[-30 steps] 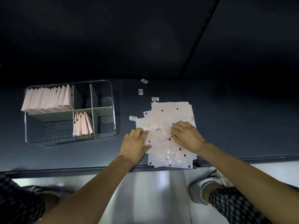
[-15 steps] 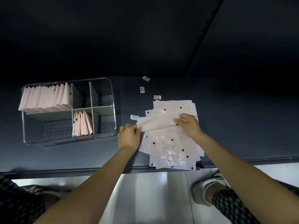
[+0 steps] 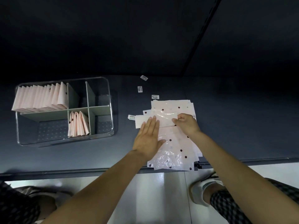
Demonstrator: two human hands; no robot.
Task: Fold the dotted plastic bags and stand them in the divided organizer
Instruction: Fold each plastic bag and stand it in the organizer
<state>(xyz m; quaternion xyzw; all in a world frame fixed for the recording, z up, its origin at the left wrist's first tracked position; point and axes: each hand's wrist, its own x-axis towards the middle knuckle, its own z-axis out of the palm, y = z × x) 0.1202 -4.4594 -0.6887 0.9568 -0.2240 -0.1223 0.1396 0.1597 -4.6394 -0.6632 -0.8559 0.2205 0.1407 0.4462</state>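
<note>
On the dark grey bench (image 3: 234,126), small white barcode labels (image 3: 140,89) lie at 12 o'clock of the glossy stack of pink dotted plastic bags (image 3: 174,149), the clear divided organizer (image 3: 111,110) at its 9 o'clock, while the flat, spread left hand (image 3: 148,139) presses the folded bag strip (image 3: 157,120) atop the stack and the right hand (image 3: 186,122) pinches its right end.

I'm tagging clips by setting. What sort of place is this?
Probably a packing or stockroom workbench: a dark counter, barcode stickers, a stack of dotted plastic bags and a divided organizer.
</note>
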